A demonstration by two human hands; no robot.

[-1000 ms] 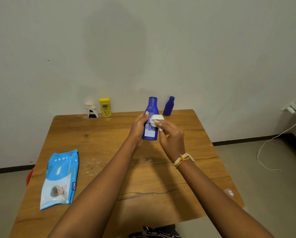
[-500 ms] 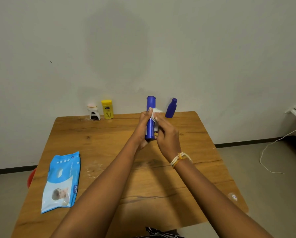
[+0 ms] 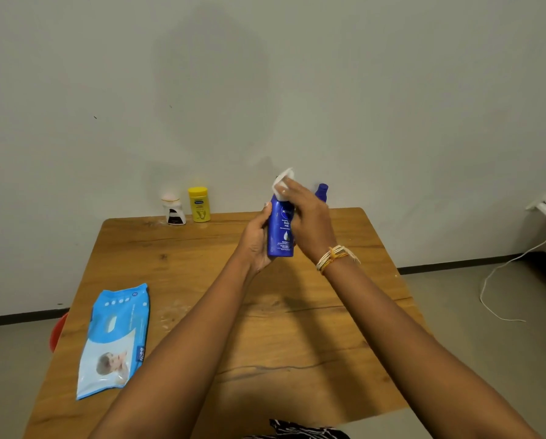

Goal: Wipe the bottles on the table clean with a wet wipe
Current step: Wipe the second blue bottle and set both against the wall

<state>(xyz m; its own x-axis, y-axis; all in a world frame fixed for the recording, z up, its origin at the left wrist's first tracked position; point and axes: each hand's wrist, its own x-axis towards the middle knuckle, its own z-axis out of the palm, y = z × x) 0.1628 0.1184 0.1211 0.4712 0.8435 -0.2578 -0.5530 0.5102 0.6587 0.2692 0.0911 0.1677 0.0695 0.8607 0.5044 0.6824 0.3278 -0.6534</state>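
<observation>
We've got the blue bottle (image 3: 280, 231) upright and lifted clear of the table (image 3: 297, 312), over its far half. Left hand (image 3: 255, 240) is closed around the bottle's lower body from the left side; right hand (image 3: 309, 220) is closed on the wipe (image 3: 282, 182), pressing it onto the cap and neck.

Risks from here:
- The grip sits low and the push comes at the top, so the bottle could lever over or twist out of our left hand, more so if the surface is wet from the wipe.
- Rubbing hard on the cap could pop it open and leak lotion. Can't tell if it's fully shut; the wipe hides it.
- The small blue bottle (image 3: 321, 192) stands close behind our right hand, so a wide stroke could knock it over.
- The wipe is bunched small and may just smear.

Bottle look: glossy dark blue plastic, white print and a droplet mark facing us, label side visibly clean. The yellow bottle (image 3: 199, 204) and white bottle (image 3: 173, 210) stand at the far left edge, and we judge they still need doing. Wipe pack (image 3: 115, 340) lies near left.
</observation>
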